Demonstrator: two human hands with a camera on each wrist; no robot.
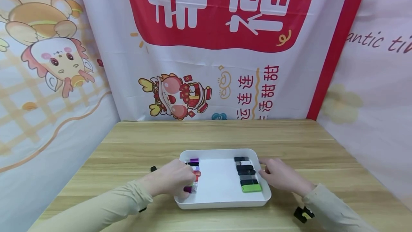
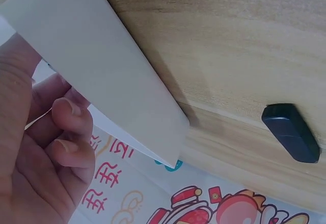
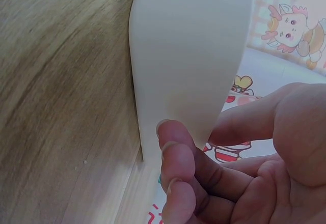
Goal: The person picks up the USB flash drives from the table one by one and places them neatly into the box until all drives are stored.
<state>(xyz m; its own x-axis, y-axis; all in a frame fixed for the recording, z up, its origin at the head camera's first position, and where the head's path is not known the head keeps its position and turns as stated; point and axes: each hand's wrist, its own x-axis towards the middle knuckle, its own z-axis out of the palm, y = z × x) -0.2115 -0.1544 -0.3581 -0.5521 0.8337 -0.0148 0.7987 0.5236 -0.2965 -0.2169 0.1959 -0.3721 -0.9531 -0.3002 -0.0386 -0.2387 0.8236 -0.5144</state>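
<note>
A shallow white tray [image 1: 219, 205] sits on the wooden table with two rows of small sticks that look like USB flash drives. Along its left side lie colored ones, including a purple stick [image 1: 194, 160]. Mostly dark ones line the right side, a green stick [image 1: 251, 188] nearest. My left hand [image 1: 175, 178] reaches over the left wall onto the colored row, fingers bent; its fingertips are partly hidden behind the wall in the left wrist view. With the thumb inside and fingers outside, my right hand [image 1: 278, 174] pinches the tray's right wall [image 3: 188, 56].
A black stick [image 2: 291, 132] lies on the table left of the tray, partly behind the left forearm in the head view. Printed cloths [image 1: 219, 56] hang behind and at both sides of the table. A black wrist mount [image 1: 303, 214] shows under the right forearm.
</note>
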